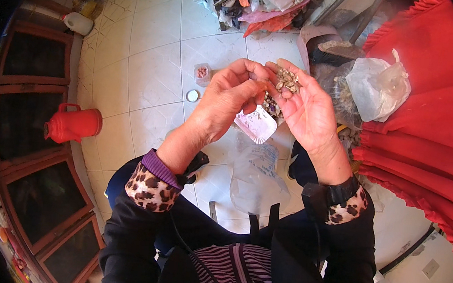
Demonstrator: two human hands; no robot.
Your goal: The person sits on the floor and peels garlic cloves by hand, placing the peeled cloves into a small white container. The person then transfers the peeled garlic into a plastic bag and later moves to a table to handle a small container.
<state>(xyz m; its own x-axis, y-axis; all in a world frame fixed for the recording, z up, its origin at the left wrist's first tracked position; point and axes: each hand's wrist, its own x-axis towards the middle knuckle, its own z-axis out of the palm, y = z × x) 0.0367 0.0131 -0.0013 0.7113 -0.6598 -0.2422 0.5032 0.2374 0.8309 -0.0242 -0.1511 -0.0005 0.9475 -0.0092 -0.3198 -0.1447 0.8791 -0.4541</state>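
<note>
My right hand (308, 108) is turned palm up, with a small heap of dry, pale brown husks or shells (288, 81) on its fingers. Close beside them, the thumb and fingers of my left hand (235, 92) are pinched together near the heap; whether something small is between them cannot be told. Below both hands is a white and pink tray (259, 124) with dark and pale bits (271, 105) at its far end, partly hidden. A small clear container of pinkish nuts or beans (201, 73) stands on the tiles, a round lid (192, 95) near it.
A clear plastic bag (260, 178) lies between my legs. To the left are a red thermos jug (75, 124) and framed cabinet doors (30, 121). A dustpan (309, 38), a white plastic bag (377, 89) and a red curtain (430, 134) are at the right. Crumpled bags (265, 4) fill a rack ahead.
</note>
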